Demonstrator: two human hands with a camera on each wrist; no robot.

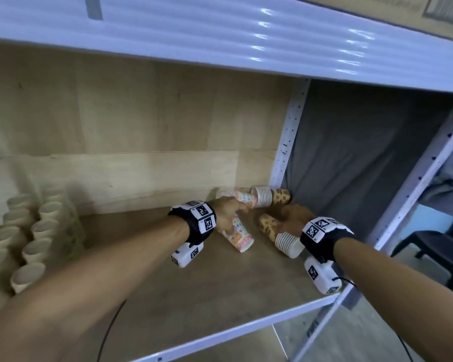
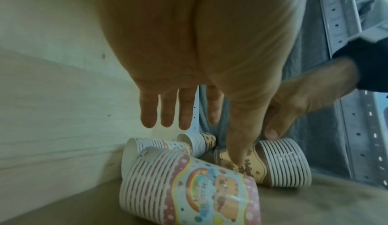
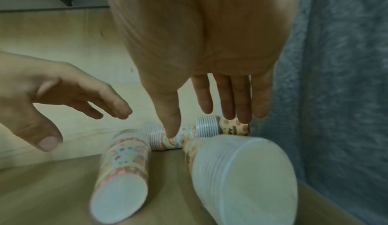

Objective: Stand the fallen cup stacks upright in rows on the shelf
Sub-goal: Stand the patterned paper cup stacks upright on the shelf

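Observation:
Four cup stacks lie on their sides in the back right corner of the shelf point(image 1: 194, 283). My left hand point(image 1: 233, 210) hovers open, fingers straight, just over the near pink birthday stack point(image 1: 237, 236) point(image 2: 189, 187). My right hand point(image 1: 294, 218) point(image 3: 201, 105) is open above the near brown patterned stack point(image 1: 277, 233) point(image 3: 241, 178), its thumb close to the stack's rims. Behind them, a second pink stack point(image 1: 233, 195) and a second brown stack point(image 1: 270, 198) lie end to end along the back board.
Several plain cup stacks point(image 1: 24, 244) stand upright in rows at the shelf's left end. A wooden back board point(image 1: 128, 165), a white perforated post point(image 1: 285, 152) and a grey cloth point(image 1: 351, 165) close in the corner. The upper shelf point(image 1: 220, 35) hangs overhead.

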